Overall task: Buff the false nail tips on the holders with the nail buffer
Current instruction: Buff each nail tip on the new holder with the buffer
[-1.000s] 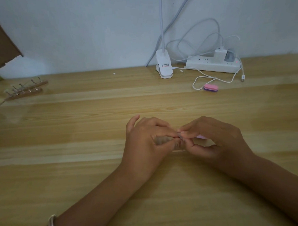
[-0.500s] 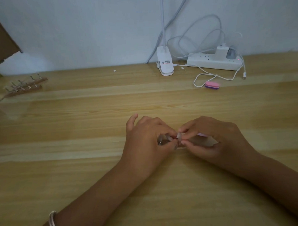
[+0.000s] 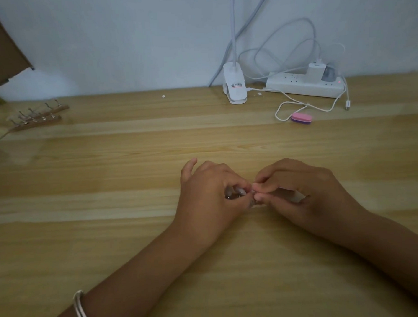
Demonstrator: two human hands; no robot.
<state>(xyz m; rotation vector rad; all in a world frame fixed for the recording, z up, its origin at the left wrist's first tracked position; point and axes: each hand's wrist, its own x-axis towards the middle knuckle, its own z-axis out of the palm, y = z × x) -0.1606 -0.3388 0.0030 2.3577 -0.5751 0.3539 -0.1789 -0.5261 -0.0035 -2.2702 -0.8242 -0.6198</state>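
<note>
**A:** What is hard to make out?

**B:** Most of what matters. The false nail tip [image 3: 240, 191] and its holder [image 3: 230, 196] sit inside the curl of the left hand [image 3: 209, 196]. Only a pale sliver and a dark, shiny bit of metal show. The right hand [image 3: 301, 193] covers most of the nail buffer [image 3: 291, 195], leaving a pale strip under the fingers. I cannot tell whether the buffer touches the tip, because fingertips crowd that spot and the light is dim.

**A:** And at the edges?

**B:** Two wooden racks [image 3: 36, 115] with metal pegs lie blurred at the far left of the bench [image 3: 111, 233]. A cardboard sheet [image 3: 2, 47] is cut off at the upper left corner.

**A:** Where is the work?

**B:** Around the middle of the bench, a little right of centre, low over the wood.

**A:** The hands?

**B:** The left hand's fingers and thumb are curled round the holder, with one finger sticking out from the rest. The right hand pinches the buffer between thumb and fingers, and its fingertips meet those of the left hand.

**A:** Anything else on the bench?

**B:** A pink and purple block [image 3: 301, 118] lies toward the back, beside a loop of white cable [image 3: 284, 108]. Behind it are a power strip [image 3: 302, 85] and a clip lamp [image 3: 235, 88]. The left wrist wears a bracelet [image 3: 81, 309].
</note>
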